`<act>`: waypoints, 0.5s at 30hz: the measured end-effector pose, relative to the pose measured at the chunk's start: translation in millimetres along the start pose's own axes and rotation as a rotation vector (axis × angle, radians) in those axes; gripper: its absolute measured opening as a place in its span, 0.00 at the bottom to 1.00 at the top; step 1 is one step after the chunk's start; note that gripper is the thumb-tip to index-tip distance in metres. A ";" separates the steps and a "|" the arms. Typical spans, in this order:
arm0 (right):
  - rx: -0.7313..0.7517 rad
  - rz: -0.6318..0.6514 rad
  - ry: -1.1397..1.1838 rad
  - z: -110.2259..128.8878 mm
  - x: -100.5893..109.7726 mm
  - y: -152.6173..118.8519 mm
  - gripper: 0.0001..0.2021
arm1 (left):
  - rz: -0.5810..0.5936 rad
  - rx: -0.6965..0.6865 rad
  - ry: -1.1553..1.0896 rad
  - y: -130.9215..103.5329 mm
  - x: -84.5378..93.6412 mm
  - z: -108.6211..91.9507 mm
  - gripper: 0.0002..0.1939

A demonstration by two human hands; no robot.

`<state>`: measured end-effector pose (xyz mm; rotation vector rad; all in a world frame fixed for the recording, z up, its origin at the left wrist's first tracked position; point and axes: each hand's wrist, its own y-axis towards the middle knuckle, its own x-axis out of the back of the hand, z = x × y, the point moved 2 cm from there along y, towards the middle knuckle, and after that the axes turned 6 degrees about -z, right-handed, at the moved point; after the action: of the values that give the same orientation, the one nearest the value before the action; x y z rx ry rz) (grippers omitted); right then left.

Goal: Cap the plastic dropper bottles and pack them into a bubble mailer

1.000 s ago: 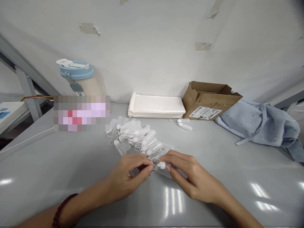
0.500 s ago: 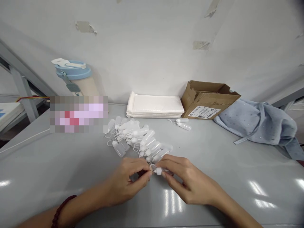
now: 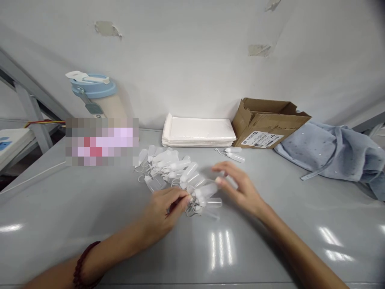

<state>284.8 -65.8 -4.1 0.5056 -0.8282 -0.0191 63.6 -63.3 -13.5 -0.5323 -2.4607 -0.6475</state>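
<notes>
Several small clear plastic bottles with white pointed caps and looped strips (image 3: 171, 163) lie heaped on the grey table (image 3: 120, 212). My left hand (image 3: 168, 206), thumb and index finger pinched, is at the cap end of one bottle (image 3: 206, 190) at the near right of the heap. My right hand (image 3: 240, 186) is just right of that bottle, fingers apart, and a clear shape shows blurred behind its fingers. Two more bottles (image 3: 235, 157) lie apart from the heap, in front of the cardboard box.
White envelopes (image 3: 200, 130) are stacked by the wall, left of an open cardboard box (image 3: 267, 130). Blue-grey cloth (image 3: 333, 150) lies at the right. A tumbler with a blue lid (image 3: 96, 88) stands at the left behind a pixelated patch.
My right hand has let go of the bottle and moved up and right with its fingers spread. My left hand has shifted slightly up, and the held bottle is now over the heap's near end.
</notes>
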 end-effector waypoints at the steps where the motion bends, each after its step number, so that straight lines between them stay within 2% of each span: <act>1: -0.048 -0.110 -0.078 -16.9 2.3 3.0 0.11 | -0.025 -0.003 0.042 -0.2 -0.5 2.6 0.09; 2: -0.082 -0.183 -0.130 -33.5 3.9 5.1 0.12 | -0.039 -0.009 0.078 -0.5 -1.1 4.8 0.09; 4: -0.122 -0.252 -0.215 -62.7 5.0 7.3 0.14 | -0.043 -0.020 0.128 -1.0 -2.1 7.9 0.07; 6: -0.142 -0.260 -0.265 -82.8 3.9 7.1 0.13 | -0.047 -0.022 0.161 -0.9 -1.2 8.8 0.08; 8: -0.154 -0.248 -0.290 -92.0 2.0 5.9 0.12 | -0.063 -0.005 0.197 0.5 2.0 8.4 0.11; 11: -0.156 -0.226 -0.281 -86.7 2.3 4.7 0.10 | -0.107 0.042 0.227 4.2 9.6 7.0 0.15; 15: -0.105 -0.181 -0.197 -48.8 9.7 3.7 0.10 | -0.117 0.142 0.150 8.0 18.0 6.8 0.12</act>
<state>325.3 -43.9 -23.2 0.4830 -0.9665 -0.2812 50.8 -49.0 -5.3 -0.2765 -2.3862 -0.5322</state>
